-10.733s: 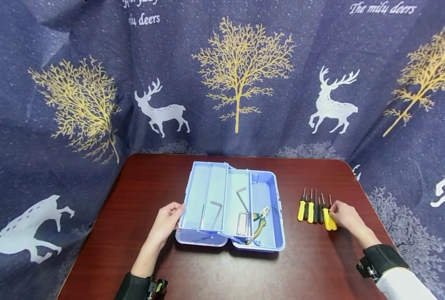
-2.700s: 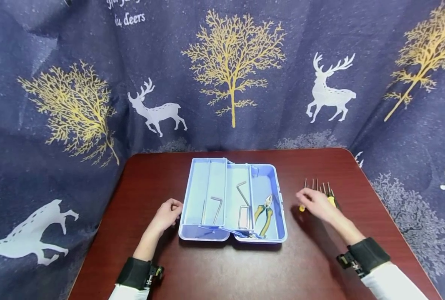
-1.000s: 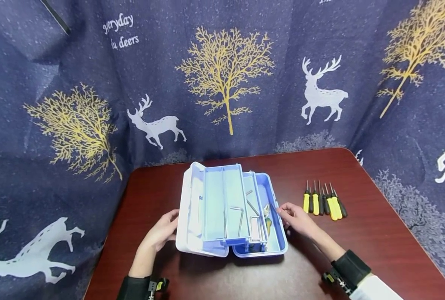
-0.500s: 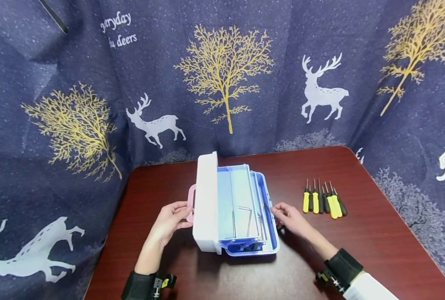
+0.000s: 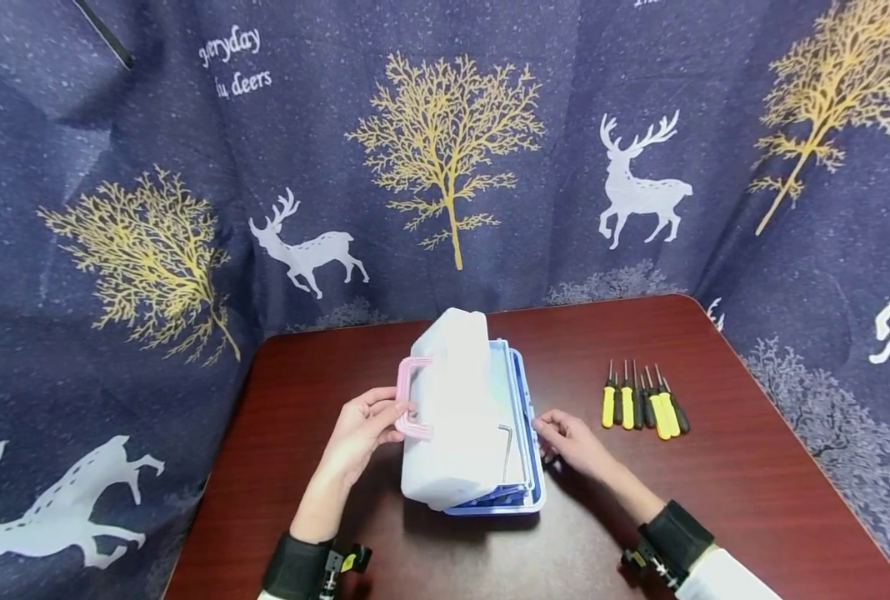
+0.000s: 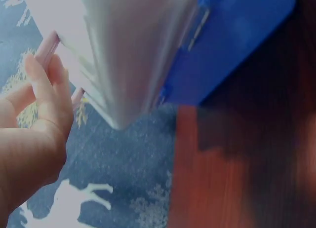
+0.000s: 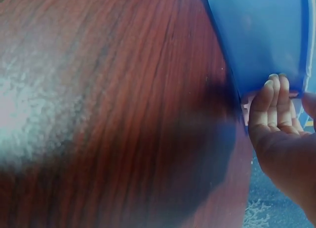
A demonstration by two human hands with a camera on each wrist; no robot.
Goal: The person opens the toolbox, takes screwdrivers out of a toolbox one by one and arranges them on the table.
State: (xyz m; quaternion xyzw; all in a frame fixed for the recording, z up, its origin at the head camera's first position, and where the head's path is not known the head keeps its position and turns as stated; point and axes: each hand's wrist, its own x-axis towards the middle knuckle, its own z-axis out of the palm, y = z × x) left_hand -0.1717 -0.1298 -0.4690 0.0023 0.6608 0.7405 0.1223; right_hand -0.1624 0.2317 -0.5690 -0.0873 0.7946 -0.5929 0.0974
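A toolbox stands on the table, its white lid (image 5: 452,417) swung partway over the blue base (image 5: 538,492). My left hand (image 5: 362,433) pinches the lid's pink handle (image 5: 403,382) between thumb and fingers; the left wrist view shows the lid tilted above the blue base. Against the base's right side, my right hand (image 5: 576,446) holds the wall, fingers (image 7: 273,102) on its outer face and thumb near the rim. One hex key (image 5: 507,450) shows in a tray (image 5: 499,375) beside the lid's edge. The lid hides most of the trays and the pliers.
Several screwdrivers (image 5: 643,407) with yellow or black handles lie in a row on the reddish-brown table (image 5: 302,383), right of the toolbox. A dark blue curtain (image 5: 385,167) with deer and trees hangs behind the table's far edge.
The right hand has gone from the screwdrivers to the toolbox's right side. The left hand has taken the handle and swung the lid up and rightward; the trays have folded in toward the base.
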